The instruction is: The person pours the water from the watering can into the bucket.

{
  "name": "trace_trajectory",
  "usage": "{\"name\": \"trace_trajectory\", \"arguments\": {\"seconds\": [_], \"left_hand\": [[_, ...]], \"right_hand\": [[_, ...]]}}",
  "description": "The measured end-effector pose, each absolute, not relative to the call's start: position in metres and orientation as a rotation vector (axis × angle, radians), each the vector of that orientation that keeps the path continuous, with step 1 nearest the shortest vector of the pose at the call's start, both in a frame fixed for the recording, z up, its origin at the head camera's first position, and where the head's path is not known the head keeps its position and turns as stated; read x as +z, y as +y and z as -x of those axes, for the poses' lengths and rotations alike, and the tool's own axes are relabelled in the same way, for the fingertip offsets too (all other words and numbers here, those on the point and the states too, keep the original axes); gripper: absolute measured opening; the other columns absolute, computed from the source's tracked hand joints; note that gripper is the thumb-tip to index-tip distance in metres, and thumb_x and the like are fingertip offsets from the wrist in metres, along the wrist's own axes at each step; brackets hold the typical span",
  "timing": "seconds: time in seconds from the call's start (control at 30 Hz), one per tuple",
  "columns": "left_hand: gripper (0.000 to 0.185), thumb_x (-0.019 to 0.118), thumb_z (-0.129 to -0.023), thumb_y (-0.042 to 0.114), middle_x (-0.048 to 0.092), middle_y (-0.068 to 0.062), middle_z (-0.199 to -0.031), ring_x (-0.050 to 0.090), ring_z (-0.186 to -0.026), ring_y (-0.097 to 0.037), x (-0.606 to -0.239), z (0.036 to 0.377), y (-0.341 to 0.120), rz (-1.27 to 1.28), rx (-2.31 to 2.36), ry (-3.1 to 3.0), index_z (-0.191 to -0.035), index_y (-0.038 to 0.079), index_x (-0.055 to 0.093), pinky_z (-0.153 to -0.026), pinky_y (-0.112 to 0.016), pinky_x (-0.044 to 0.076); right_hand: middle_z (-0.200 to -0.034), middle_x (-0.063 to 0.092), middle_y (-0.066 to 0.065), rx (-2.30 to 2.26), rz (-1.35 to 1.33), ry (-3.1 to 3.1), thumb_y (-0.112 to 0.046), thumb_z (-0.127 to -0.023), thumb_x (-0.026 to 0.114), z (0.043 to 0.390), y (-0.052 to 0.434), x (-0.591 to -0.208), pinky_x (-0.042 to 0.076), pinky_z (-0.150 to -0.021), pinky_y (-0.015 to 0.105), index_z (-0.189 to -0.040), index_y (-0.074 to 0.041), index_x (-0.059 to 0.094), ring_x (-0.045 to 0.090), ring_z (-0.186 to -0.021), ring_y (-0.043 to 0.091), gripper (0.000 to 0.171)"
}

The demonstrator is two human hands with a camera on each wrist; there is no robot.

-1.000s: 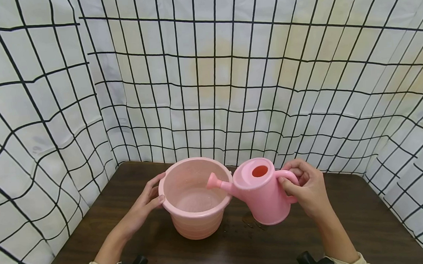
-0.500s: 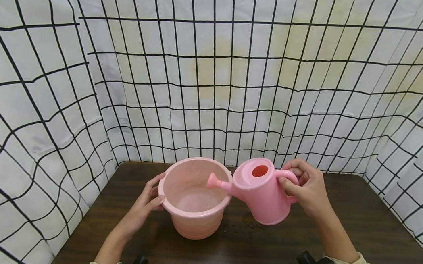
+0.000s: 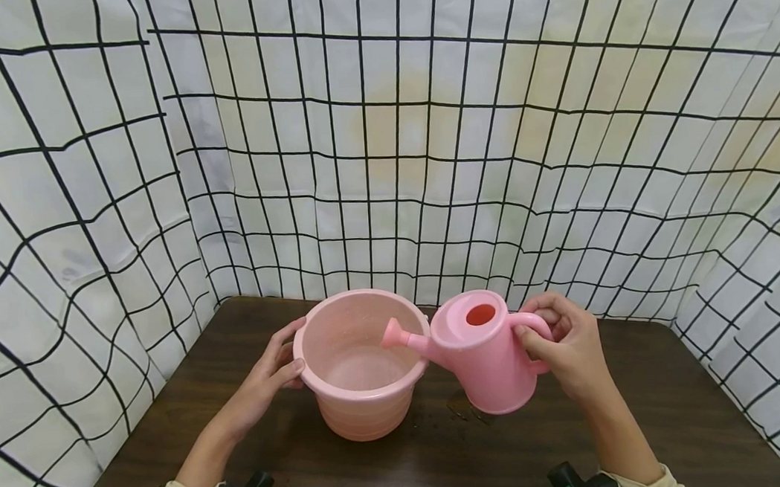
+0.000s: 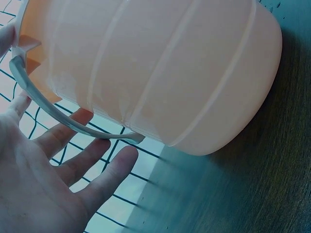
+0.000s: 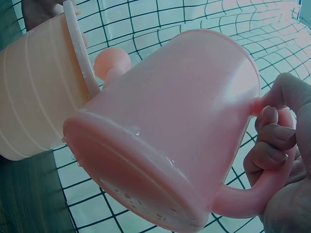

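While the right hand (image 3: 566,344) curled round the handle of the pink watering can (image 3: 487,357), holding it tilted with its spout over the rim of the pink bucket (image 3: 357,365), the left hand (image 3: 270,374) rested with relaxed, straight fingers against the bucket's side; the bucket stood on the dark wooden table (image 3: 675,412)

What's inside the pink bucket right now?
The head view shows the pink bucket holding a shallow layer of water over its bottom, with droplets on the inner wall. The watering can spout head hangs over its rim. The spout and near wall cover part of the inside.
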State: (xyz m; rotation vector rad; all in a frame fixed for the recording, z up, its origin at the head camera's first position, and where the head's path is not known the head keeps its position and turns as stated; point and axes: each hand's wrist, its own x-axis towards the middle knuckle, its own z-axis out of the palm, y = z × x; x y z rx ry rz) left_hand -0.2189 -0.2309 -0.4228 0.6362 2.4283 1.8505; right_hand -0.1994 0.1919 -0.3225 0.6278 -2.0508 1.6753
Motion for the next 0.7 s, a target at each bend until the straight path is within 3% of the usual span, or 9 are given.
{"name": "trace_trajectory", "arguments": {"seconds": [0.43,0.7], "left_hand": [[0.058,0.042,-0.1,0.019,0.028,-0.015,-0.155,0.045,-0.124,0.0,-0.4218,0.2182,-0.2307,-0.659,1.863,2.428,-0.153,0.026,0.018,-0.089,-0.032,0.051],[0.058,0.042,-0.101,0.02,0.03,-0.015,-0.154,0.046,-0.124,-0.003,-0.4218,0.2183,-0.231,-0.64,1.855,2.428,-0.153,0.028,0.018,-0.091,-0.042,0.05]], "right_hand": [[-0.08,0.066,-0.003,1.664,-0.679,-2.08,0.01,-0.082,0.065,0.2003,0.1943,-0.3225,0.056,-0.053,0.028,-0.1,0.004,0.058,0.058,-0.064,0.01,0.02],[-0.079,0.065,-0.002,1.654,-0.666,-2.097,0.008,-0.082,0.065,0.2009,0.1943,-0.3221,0.056,-0.054,0.028,-0.099,0.003,0.059,0.058,-0.065,0.01,0.019]]}}
